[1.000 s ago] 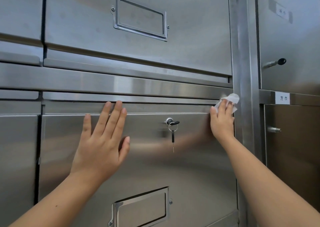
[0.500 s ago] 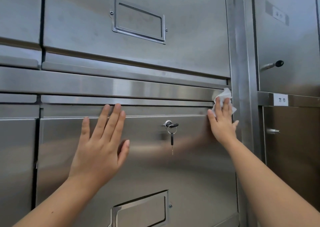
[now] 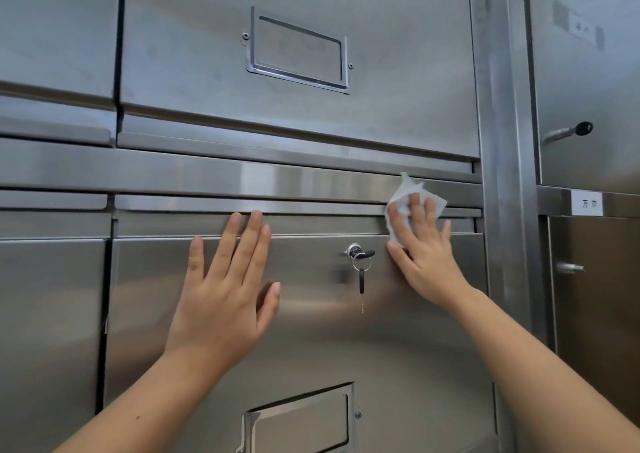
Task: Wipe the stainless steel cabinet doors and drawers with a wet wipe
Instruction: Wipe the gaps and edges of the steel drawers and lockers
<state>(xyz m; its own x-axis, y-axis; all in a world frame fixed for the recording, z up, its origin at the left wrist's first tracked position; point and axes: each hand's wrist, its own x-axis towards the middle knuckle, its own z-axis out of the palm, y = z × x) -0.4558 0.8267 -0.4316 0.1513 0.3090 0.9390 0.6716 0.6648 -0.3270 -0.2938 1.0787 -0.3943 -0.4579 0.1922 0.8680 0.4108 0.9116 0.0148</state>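
Note:
A stainless steel cabinet fills the view. My right hand (image 3: 423, 250) presses a white wet wipe (image 3: 403, 198) flat against the top right of the lower drawer (image 3: 311, 335), at its upper lip. Fingers are spread over the wipe. My left hand (image 3: 225, 297) lies flat and open on the same drawer front, left of the lock (image 3: 356, 252), which has a key on a ring hanging from it. Above is the upper drawer (image 3: 381, 72) with a metal label frame (image 3: 298, 51).
A vertical steel post (image 3: 502, 141) borders the drawers on the right. Beyond it are cabinet doors with a black-tipped key (image 3: 571, 130), a small lock (image 3: 568, 267) and a white label (image 3: 587, 203). More steel panels (image 3: 52, 297) stand at the left. A second label frame (image 3: 301, 418) is low on the drawer.
My right hand has slid the wipe leftward along the drawer's top edge, away from the post. My left hand has stayed flat in place.

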